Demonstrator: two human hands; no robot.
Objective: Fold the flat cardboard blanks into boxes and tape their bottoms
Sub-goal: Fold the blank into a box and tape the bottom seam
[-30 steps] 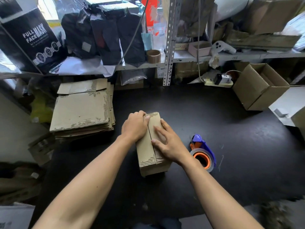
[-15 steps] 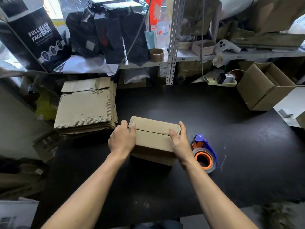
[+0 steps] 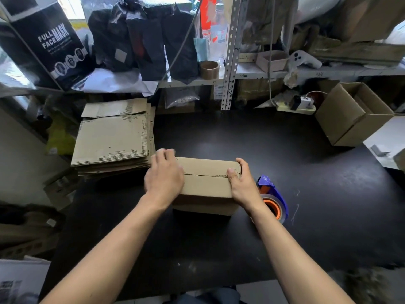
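Two hands bracket a folded cardboard box that sits near the middle of the black table, its long side running left to right and the seam of its two closed flaps facing up. The left hand lies over the box's left end, slightly blurred, fingers loosely bent over the top and far edge; whether they clamp the cardboard I cannot tell. The right hand grips the right end, thumb pressed on the seam and fingers wrapped round the far right corner.

The box's left end is just beside the stack of flat blanks, which reaches the table's left edge, so little room remains on that side. On the right, the tape dispenser lies just beside the right wrist. Beyond the box, bare table runs back to the shelf upright and the power strip; to the far right it runs to an open box standing at the table's back corner. Bare surface also lies between the box and the near edge.

Half a second ago the seam faced more away from the camera and both hands pinched the top corners; one second ago the box stood turned lengthwise under both palms. The dispenser and the stack have not moved.
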